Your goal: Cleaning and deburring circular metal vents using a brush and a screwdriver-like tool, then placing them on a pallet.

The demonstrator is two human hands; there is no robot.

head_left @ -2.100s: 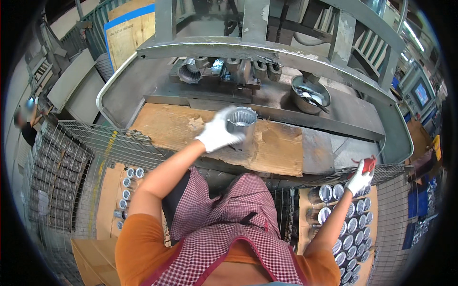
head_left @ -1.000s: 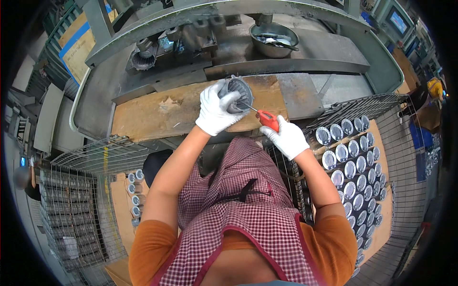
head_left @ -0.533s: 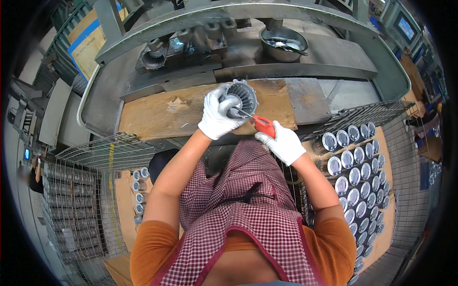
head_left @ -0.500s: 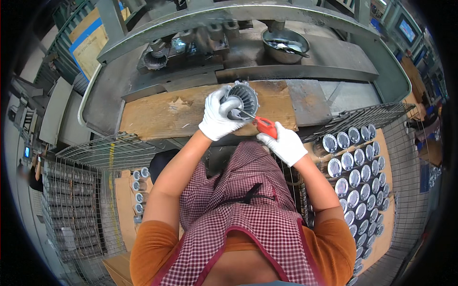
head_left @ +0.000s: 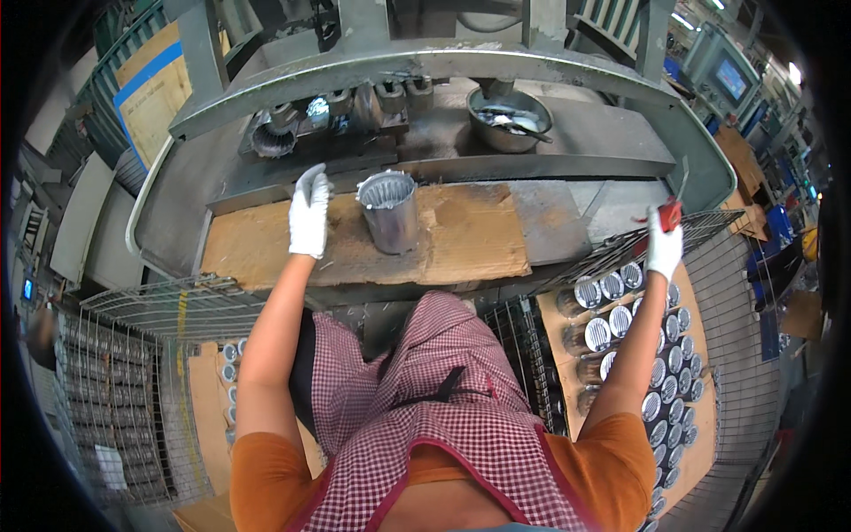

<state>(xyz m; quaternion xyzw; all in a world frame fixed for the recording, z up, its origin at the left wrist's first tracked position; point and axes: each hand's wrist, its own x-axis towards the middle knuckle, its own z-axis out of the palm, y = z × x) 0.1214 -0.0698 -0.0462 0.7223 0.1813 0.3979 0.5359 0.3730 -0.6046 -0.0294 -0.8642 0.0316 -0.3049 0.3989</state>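
A grey metal cylinder (head_left: 392, 223) with ribbed inner walls and a rough top rim stands upright on the cardboard (head_left: 479, 230) covering the bench front. Just left of it, and apart from it, is my white-gloved left hand (head_left: 308, 217), fingers stretched upward and holding nothing. Far to the right, my gloved right hand (head_left: 664, 248) is closed around a red-handled tool (head_left: 671, 215) with a thin metal shaft pointing up. The tool's exact kind is unclear. This hand is above the edge of the right wire basket (head_left: 709, 232).
Several metal cylinders (head_left: 657, 377) stand in rows in the right basket; more (head_left: 230, 372) are at left. A metal bowl (head_left: 510, 133) holding tools sits behind the bench front. Another ribbed part (head_left: 273, 137) lies by the machine blocks. A metal beam (head_left: 425, 64) crosses ahead.
The metal cylinder has gone from my left hand to the cardboard, now upright. My left hand has let go and moved left; my right hand has swung far right with the red-handled tool.
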